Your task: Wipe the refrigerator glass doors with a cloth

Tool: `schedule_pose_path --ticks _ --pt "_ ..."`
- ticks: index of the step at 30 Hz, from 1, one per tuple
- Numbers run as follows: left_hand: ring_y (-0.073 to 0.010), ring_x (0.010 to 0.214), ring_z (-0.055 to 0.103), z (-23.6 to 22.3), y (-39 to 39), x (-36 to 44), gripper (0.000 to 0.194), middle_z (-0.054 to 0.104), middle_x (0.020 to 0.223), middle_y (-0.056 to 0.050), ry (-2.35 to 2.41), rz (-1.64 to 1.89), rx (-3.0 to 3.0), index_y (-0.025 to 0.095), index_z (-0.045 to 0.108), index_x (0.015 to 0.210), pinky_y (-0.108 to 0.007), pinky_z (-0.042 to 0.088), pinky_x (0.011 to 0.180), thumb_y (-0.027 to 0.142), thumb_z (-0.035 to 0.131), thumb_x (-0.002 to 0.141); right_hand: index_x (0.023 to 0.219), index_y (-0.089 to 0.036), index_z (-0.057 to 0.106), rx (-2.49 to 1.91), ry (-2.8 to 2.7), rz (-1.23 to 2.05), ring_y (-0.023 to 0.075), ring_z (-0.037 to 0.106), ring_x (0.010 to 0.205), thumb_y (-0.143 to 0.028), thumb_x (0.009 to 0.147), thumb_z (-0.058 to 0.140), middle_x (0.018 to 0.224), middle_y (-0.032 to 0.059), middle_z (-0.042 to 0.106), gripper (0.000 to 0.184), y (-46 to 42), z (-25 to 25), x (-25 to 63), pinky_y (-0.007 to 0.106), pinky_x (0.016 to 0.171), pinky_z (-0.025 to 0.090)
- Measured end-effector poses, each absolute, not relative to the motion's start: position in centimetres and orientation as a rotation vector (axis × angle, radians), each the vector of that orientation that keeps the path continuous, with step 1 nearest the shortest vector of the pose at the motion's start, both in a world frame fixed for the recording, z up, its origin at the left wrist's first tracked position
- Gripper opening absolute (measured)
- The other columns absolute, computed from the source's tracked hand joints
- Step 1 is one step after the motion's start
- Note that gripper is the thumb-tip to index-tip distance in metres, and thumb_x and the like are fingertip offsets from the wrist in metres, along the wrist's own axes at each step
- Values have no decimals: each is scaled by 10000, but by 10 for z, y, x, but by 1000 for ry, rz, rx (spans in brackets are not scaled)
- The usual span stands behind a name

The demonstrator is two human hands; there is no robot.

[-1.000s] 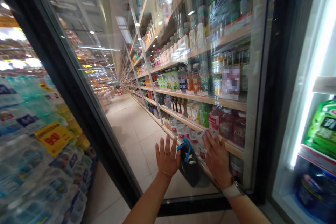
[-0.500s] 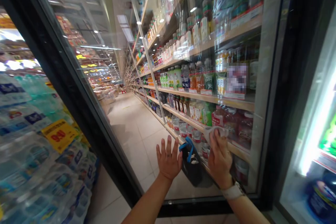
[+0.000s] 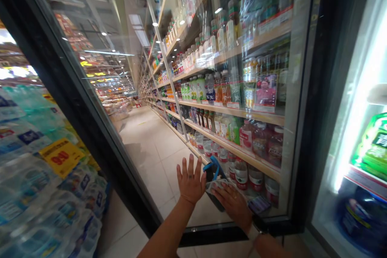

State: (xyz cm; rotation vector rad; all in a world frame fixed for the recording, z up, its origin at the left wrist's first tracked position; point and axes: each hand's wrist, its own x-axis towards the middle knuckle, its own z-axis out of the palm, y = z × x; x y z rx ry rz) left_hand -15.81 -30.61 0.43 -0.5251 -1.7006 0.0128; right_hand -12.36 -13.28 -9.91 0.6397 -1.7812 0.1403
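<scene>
My left hand (image 3: 191,181) lies on the glass door (image 3: 145,141), palm forward and fingers spread, holding nothing. Lower down and to its right, my right hand (image 3: 232,202) presses a crumpled, whitish cloth (image 3: 212,186) to the glass. The fingers lie over the cloth and point up and left, and a watch band circles the wrist. Through the pane, a dark bucket (image 3: 215,202) with a blue strap (image 3: 215,165) shows on the floor, partly covered by the cloth and my right hand.
A black door frame (image 3: 90,121) borders the glass. Bottled drinks (image 3: 223,88) fill wooden shelves (image 3: 266,117) seen in the pane. Wrapped bottle packs (image 3: 45,201) with a yellow price sign (image 3: 61,157) stand left. At right is a lit cooler with a green bottle (image 3: 373,141).
My right hand has slid down and left across the glass with the cloth, from beside the red bottles to in front of the bucket. My left hand stays nearly in place.
</scene>
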Motion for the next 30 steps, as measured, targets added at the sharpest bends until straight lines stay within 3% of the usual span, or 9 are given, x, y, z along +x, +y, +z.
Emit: schedule_pose_path --ticks 10,17,22,30 --pt "-278 1505 160 3 -307 -163 703 269 1590 -101 -1704 8 -520 212 235 1535 -505 167 1227 287 531 902 1311 -288 603 450 -1806 221 148 571 1254 -37 926 405 1255 18 689 501 -124 -69 -131 352 1131 379" --pt "-282 1509 133 4 -308 -165 716 235 1603 -96 -1712 6 -535 208 231 1536 -490 154 1233 267 548 897 1424 -232 480 185 -1700 419 241 342 1450 -50 929 354 1427 94 552 542 -109 -6 -135 535 1184 285" --pt "-280 1511 132 5 -307 -163 701 206 1614 -82 -1712 9 -527 211 223 1537 -493 163 1229 278 523 908 1495 -194 397 -47 -1502 563 288 390 1421 -89 932 341 1517 136 441 576 -79 38 -137 589 1164 295" --pt "-284 1507 148 3 -306 -161 678 209 1615 -87 -1710 -7 -522 204 257 1530 -481 146 1232 268 511 904 1504 -183 389 -75 -1398 576 323 399 1412 -110 922 401 1532 142 408 587 -59 73 -141 592 1143 332"
